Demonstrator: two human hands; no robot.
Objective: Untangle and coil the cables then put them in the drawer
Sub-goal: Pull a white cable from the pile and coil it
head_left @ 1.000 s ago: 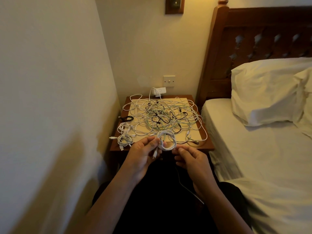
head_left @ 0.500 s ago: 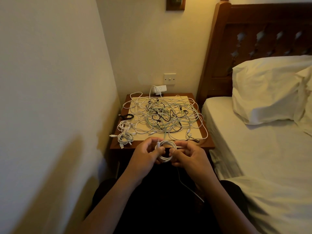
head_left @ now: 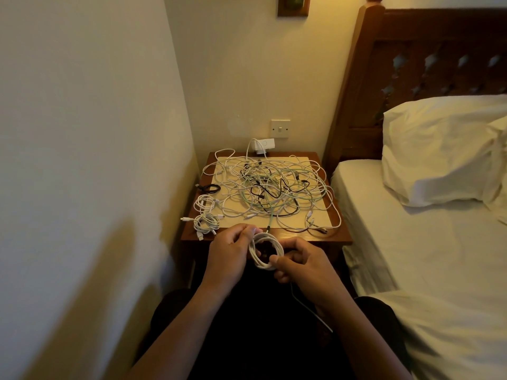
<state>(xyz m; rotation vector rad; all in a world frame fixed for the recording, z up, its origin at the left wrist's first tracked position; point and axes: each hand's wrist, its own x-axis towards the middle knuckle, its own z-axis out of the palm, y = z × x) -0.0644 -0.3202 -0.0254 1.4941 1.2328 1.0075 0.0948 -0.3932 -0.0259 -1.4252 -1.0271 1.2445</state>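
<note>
A small white cable coil [head_left: 265, 250] hangs in front of the wooden nightstand [head_left: 338, 237], held between both hands. My left hand [head_left: 229, 253] pinches its upper left side. My right hand [head_left: 303, 266] pinches its lower right side, and a loose cable tail [head_left: 310, 311] trails down from under it. A big tangle of white, pale green and black cables [head_left: 270, 192] covers the nightstand top. Two coiled white cables [head_left: 205, 215] and a small black coiled cable [head_left: 210, 188] lie at its left edge. I cannot see a drawer.
A wall runs close along the left. A bed with a white sheet [head_left: 411, 242] and pillow [head_left: 439, 149] stands at the right, its wooden headboard [head_left: 428, 58] behind. A wall switch [head_left: 280, 128] and a white plug-in charger [head_left: 262, 146] sit above the nightstand's back edge.
Both hands have brought the coil down from over the nightstand's front edge to below it. My right hand has moved in from holding the tail and now pinches the coil's side.
</note>
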